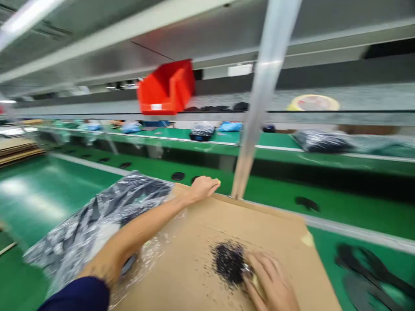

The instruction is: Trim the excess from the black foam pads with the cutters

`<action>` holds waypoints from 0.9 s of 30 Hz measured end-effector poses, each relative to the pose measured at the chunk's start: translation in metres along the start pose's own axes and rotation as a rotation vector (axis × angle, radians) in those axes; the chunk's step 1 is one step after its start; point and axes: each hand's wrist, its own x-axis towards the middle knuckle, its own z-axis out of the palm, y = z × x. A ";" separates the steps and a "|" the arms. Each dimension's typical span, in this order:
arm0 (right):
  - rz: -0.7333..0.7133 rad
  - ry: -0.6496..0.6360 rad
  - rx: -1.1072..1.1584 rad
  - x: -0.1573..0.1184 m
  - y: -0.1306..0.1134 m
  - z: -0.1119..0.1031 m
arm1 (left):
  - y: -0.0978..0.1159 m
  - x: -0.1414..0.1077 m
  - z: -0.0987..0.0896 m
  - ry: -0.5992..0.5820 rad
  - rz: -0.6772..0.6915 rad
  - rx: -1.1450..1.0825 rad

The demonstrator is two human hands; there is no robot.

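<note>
My left hand (204,186) reaches over the far edge of a cardboard sheet (194,255), its fingers curled together; a yellow spot shows at the fingertips. Whatever those fingers hold, if anything, is hidden. Low on the cardboard, my right hand (270,276) is closed on a small shiny metal object (248,270), too blurred to name. Touching or just beside that object lies a heap of small black pieces (228,261), with loose bits scattered around it. Clear plastic bagging (97,220) with dark contents lies under my left forearm.
A green conveyor (207,166) carrying flat black parts (178,176) runs behind the cardboard. A metal post (259,99) rises at its far edge. Above are a red bin (168,88) and a tape roll (313,103). Black curved parts (369,272) lie at right.
</note>
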 end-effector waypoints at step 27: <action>0.133 -0.294 -0.029 -0.022 -0.029 0.006 | 0.242 0.144 0.086 -0.227 0.153 -0.271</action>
